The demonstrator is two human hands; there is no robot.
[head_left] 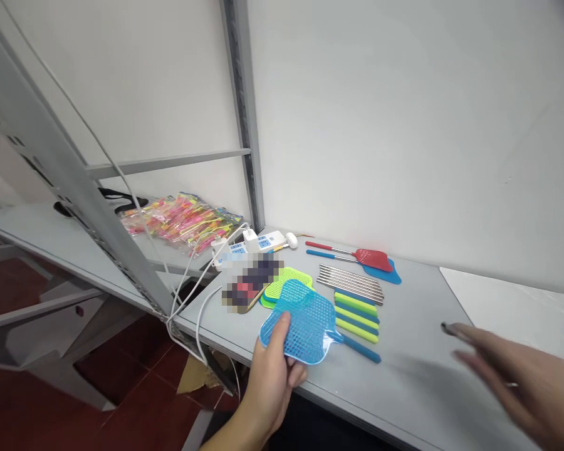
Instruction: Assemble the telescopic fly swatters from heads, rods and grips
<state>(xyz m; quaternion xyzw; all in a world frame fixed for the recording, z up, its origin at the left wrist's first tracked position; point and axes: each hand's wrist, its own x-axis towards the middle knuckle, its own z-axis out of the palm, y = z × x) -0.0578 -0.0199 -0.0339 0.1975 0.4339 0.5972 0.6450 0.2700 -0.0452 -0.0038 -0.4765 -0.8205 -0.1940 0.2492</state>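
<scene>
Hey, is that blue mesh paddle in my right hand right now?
No, your left hand grips the blue mesh paddle, while your right hand is well apart from it.

Bright, diffuse light leaves a soft shadow on the gray table (411, 326) near the motion-blurred right hand (529, 379) (the left hand (270, 376) looks sharper). Highlights glint on the blue mesh paddle (310, 326); wide-angle stretch distorts the edges; pixelation masks one patch (252, 285).

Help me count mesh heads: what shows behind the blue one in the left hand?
Behind the blue mesh head, a lime-green mesh head partly shows, with a darker green edge beneath. Covered parts hide how many lie there.
</scene>
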